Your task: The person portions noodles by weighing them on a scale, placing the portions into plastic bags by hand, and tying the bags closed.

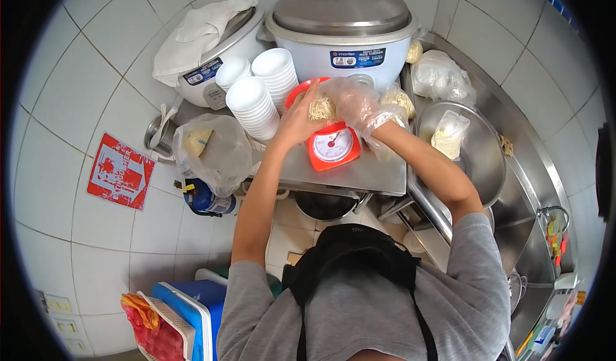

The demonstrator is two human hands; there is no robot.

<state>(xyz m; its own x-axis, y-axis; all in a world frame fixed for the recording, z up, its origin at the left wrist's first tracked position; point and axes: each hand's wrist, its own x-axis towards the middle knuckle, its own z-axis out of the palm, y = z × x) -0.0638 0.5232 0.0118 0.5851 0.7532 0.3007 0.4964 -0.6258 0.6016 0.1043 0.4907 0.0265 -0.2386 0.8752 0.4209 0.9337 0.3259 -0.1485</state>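
Note:
A red kitchen scale (333, 148) with a round white dial stands on the steel table in front of me. Over its red pan is a small clear plastic bag of pale shredded food (322, 109). My left hand (298, 118) grips this bag from the left side, fingers curled around it. On the right, my right hand (360, 109) wears a loose clear plastic glove and is held close against the bag; the crumpled plastic hides its fingers. Another filled clear bag (399, 100) lies just behind my right wrist.
Stacked white cups (251, 108) stand left of the scale. Two rice cookers, one large (343, 47) and one cloth-draped (212, 85), are behind. A plastic bag (215, 152) is at the left edge; a steel bowl (475, 168) holding a small bag (449, 134) is right.

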